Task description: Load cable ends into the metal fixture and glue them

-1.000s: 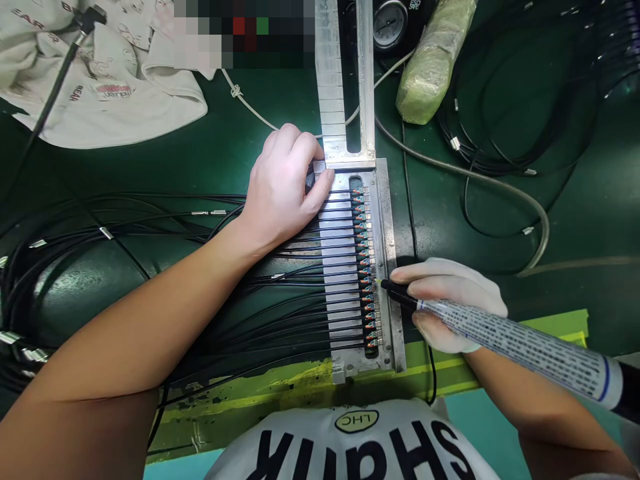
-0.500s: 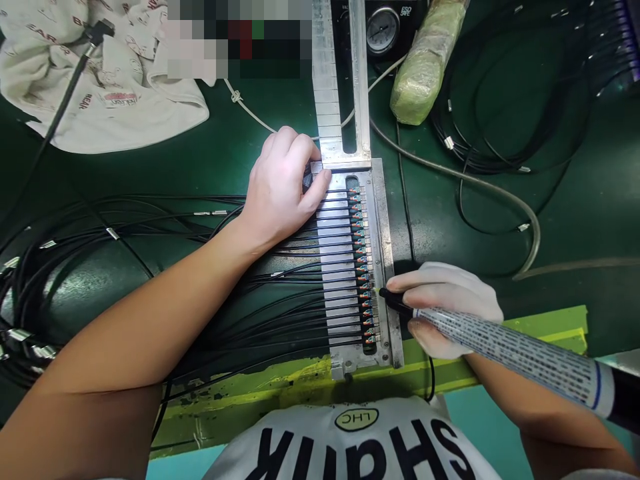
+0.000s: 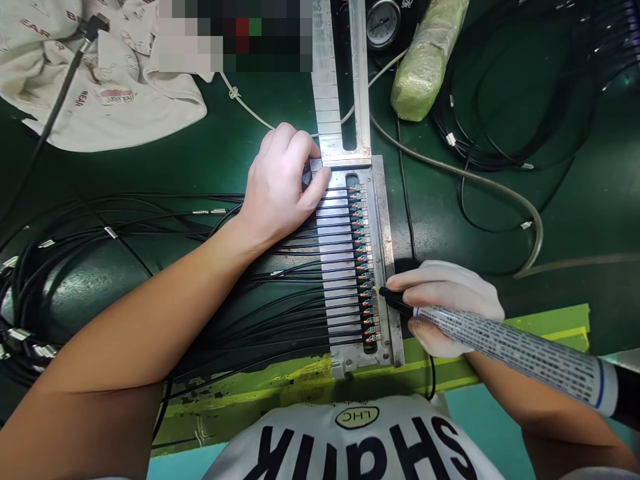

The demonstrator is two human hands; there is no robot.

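Observation:
A flat metal fixture (image 3: 342, 267) lies in front of me, holding a row of black cables (image 3: 295, 320) side by side. Their stripped ends, with small orange-and-green parts and metal connectors (image 3: 363, 268), sit in its slot. My left hand (image 3: 284, 183) is closed at the fixture's upper left corner, thumb on top; its other fingertips are partly hidden. In a white glove, my right hand (image 3: 450, 308) grips a thick marker pen (image 3: 505, 347) with a dark-printed pale barrel. The pen's tip is at the connector row, low on the fixture's right side.
A second slotted metal frame (image 3: 327, 87) adjoins the fixture's far end. Beyond are a pressure gauge (image 3: 383, 24), a wrapped green bundle (image 3: 416, 87) and coiled cables (image 3: 480, 147). White printed cloth (image 3: 115, 100) lies back left; a hose (image 3: 480, 179) curves right. The near table edge (image 3: 240, 400) is yellow-green.
The view has shifted very slightly. Both hands, the pen and the fixture keep nearly the same positions.

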